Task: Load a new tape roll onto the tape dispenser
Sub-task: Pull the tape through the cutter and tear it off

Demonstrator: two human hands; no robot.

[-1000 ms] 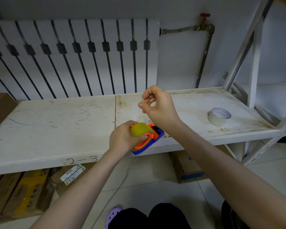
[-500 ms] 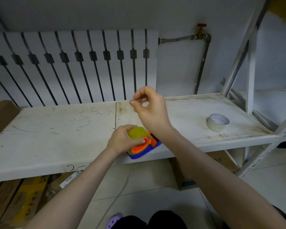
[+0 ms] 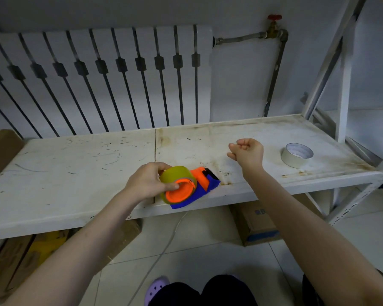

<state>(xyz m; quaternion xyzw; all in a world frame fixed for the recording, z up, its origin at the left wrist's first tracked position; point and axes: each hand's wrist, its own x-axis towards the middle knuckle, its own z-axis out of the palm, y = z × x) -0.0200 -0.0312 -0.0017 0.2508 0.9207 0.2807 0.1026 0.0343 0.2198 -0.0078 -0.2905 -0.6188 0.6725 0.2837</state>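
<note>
The tape dispenser (image 3: pixel 205 184), orange on a blue base, lay on the white shelf (image 3: pixel 75 168) at its front edge, near the seam in the middle, with the blue base reaching slightly past the edge. A yellow-green tape roll (image 3: pixel 176 175) sat on the dispenser's orange hub at the end nearer the person. The left hand (image 3: pixel 145 184) gripped that roll from the left side, its fingers curled over the top of the roll and its thumb pressed against the rim by the hub.

The right hand (image 3: pixel 249 154) hovered above the shelf, behind and to the right of the dispenser and apart from it. Its fingers were curled into the palm, thumb against forefinger, and nothing could be seen held in them.

A second tape roll (image 3: pixel 296 155), pale with a grey inner core, lay flat towards the right end of the shelf, to the right of the right hand and well apart from the dispenser. A white radiator (image 3: pixel 97 74) stood behind the shelf, and a cardboard box (image 3: pixel 257 224) sat on the floor below it.
</note>
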